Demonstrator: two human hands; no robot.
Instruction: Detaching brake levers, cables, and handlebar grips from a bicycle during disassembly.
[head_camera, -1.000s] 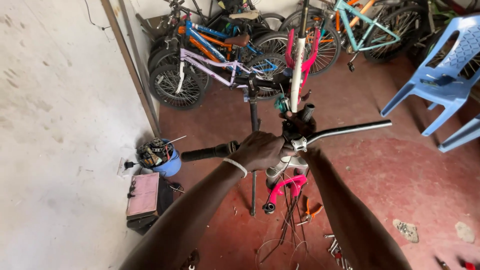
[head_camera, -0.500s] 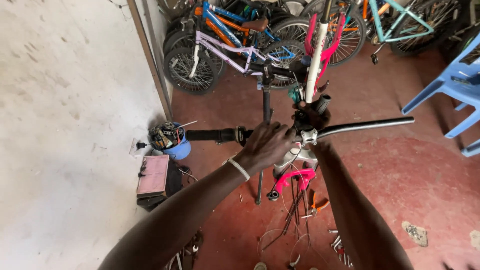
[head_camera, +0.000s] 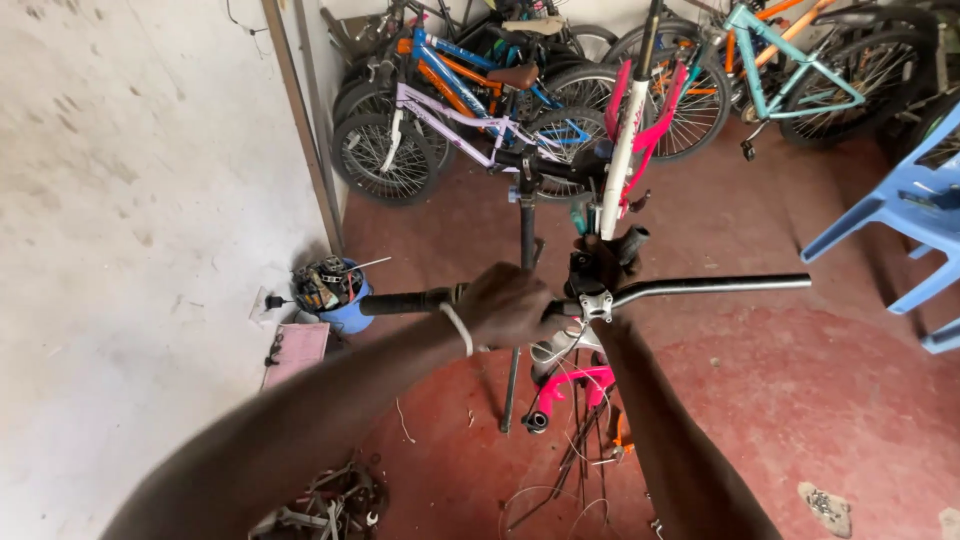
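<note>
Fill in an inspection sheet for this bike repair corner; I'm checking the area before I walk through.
Surface: red floor, stained, with scattered debris.
Job's things: handlebar on a pink and white bike frame held upright on a stand; its right end is bare metal.
Clutter: blue bucket of parts, pink box, metal scraps.
Grippers: left hand wraps the handlebar beside the stem; right hand at the stem, grip hidden.
Cables: loose wires hang under the frame.
Surroundings: parked bicycles, blue plastic chair, white wall.
</note>
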